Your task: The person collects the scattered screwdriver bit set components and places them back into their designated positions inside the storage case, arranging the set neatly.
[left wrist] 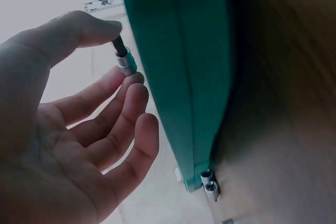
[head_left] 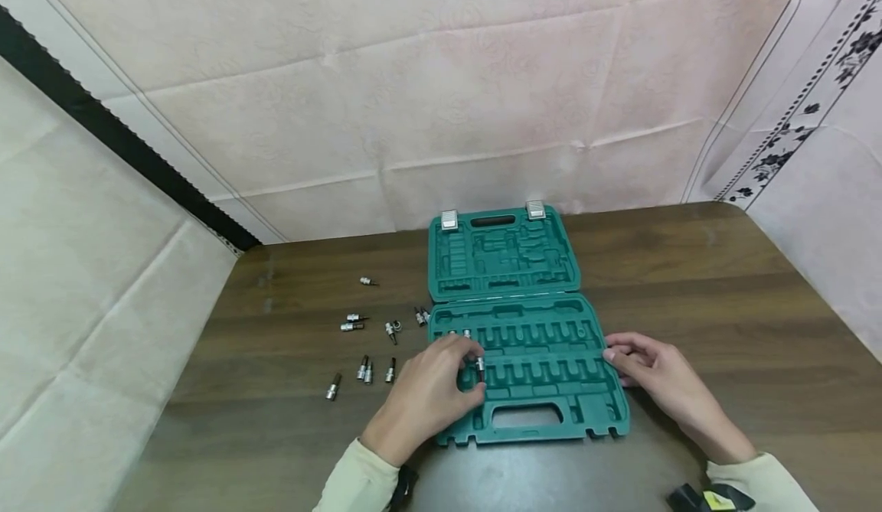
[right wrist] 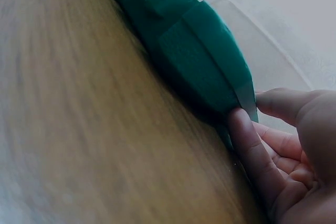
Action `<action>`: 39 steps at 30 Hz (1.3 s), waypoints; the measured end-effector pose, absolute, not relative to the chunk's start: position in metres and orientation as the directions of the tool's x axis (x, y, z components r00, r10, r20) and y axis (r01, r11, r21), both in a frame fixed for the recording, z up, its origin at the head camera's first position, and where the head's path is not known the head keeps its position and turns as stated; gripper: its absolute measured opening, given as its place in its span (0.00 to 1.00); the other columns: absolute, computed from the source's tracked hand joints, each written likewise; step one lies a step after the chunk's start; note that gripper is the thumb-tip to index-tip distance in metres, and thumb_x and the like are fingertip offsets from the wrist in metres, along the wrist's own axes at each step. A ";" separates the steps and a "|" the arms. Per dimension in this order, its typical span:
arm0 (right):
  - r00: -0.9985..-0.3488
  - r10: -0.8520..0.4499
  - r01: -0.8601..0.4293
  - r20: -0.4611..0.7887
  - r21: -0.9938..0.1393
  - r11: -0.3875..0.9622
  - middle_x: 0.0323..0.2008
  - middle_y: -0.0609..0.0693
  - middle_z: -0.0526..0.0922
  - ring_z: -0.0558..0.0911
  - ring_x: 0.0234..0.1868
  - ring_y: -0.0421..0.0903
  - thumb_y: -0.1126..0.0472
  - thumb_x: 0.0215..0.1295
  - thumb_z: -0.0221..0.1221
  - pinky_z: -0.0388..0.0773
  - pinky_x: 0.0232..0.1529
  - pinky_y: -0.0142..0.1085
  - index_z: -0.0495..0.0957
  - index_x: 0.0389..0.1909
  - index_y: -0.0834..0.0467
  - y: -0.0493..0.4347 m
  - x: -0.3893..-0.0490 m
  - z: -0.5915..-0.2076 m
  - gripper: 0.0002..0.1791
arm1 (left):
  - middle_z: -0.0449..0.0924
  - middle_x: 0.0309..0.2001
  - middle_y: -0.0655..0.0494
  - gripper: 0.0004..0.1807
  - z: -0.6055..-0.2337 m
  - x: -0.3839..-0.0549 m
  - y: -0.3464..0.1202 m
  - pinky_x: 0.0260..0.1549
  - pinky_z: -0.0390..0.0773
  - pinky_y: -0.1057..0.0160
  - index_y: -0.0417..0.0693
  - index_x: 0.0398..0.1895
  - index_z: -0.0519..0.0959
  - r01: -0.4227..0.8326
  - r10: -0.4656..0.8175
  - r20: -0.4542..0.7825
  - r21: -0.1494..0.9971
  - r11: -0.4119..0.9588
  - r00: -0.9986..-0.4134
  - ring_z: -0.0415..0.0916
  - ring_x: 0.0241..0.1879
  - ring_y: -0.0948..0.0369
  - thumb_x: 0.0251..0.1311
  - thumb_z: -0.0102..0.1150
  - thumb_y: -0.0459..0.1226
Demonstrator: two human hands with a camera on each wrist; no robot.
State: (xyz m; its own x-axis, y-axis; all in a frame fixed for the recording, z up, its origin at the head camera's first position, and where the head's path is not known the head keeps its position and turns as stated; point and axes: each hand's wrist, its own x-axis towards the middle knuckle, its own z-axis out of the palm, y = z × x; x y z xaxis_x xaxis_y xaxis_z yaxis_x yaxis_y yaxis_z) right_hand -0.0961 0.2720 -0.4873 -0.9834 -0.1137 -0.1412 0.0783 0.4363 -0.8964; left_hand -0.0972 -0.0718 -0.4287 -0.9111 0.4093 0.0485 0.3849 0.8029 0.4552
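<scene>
A green plastic tool case [head_left: 594,414] lies open on the table, its moulded slots facing up. Over its left side, my left hand [head_left: 429,396] pinches a bit socket [head_left: 480,368] between thumb and fingertips. In the left wrist view that bit socket [left wrist: 125,62] shows a dark bit and a silver base. My right hand [head_left: 654,374] grips the case's right edge, thumb against the rim and index finger low on the side wall [right wrist: 194,66]. Two bit sockets [head_left: 467,334] show in the upper row just beyond my left hand.
Loose bit sockets lie left of the case, among them one at the near left [head_left: 334,386], a pair [head_left: 353,322] farther back and a lone one [head_left: 368,281]. The raised lid [head_left: 503,259] has two silver latches. A cloth-covered wall [head_left: 413,99] stands behind the wooden table [head_left: 689,282].
</scene>
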 end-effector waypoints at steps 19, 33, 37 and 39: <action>-0.979 -0.104 0.111 -0.173 -0.892 0.438 0.48 0.56 0.85 0.84 0.41 0.35 0.52 0.80 0.60 0.86 0.41 0.33 0.75 0.67 0.68 0.272 -0.098 -0.488 0.27 | 0.86 0.50 0.59 0.19 -0.432 -0.095 -0.061 0.46 0.85 0.55 0.53 0.53 0.90 0.438 0.455 0.065 0.419 0.795 -0.888 0.83 0.51 0.57 0.58 0.79 0.43; -0.977 -0.084 0.140 -0.197 -0.882 0.451 0.47 0.57 0.84 0.85 0.42 0.38 0.47 0.79 0.61 0.86 0.42 0.34 0.75 0.67 0.67 0.271 -0.098 -0.482 0.30 | 0.86 0.50 0.59 0.18 -0.433 -0.093 -0.057 0.50 0.84 0.50 0.53 0.51 0.90 0.474 0.469 0.096 0.302 0.827 -0.878 0.84 0.52 0.57 0.59 0.78 0.47; -0.976 -0.080 0.145 -0.200 -0.885 0.443 0.47 0.57 0.84 0.85 0.42 0.38 0.47 0.78 0.61 0.86 0.42 0.34 0.75 0.67 0.67 0.270 -0.097 -0.484 0.30 | 0.86 0.48 0.60 0.16 -0.434 -0.091 -0.058 0.47 0.84 0.51 0.54 0.48 0.91 0.470 0.464 0.099 0.311 0.826 -0.880 0.83 0.49 0.58 0.59 0.79 0.46; -0.975 -0.079 0.151 -0.206 -0.886 0.437 0.47 0.57 0.84 0.85 0.42 0.38 0.47 0.78 0.61 0.86 0.42 0.34 0.75 0.67 0.67 0.269 -0.097 -0.485 0.30 | 0.86 0.47 0.61 0.15 -0.436 -0.090 -0.058 0.45 0.85 0.52 0.54 0.48 0.91 0.462 0.457 0.098 0.326 0.825 -0.884 0.83 0.48 0.59 0.59 0.79 0.45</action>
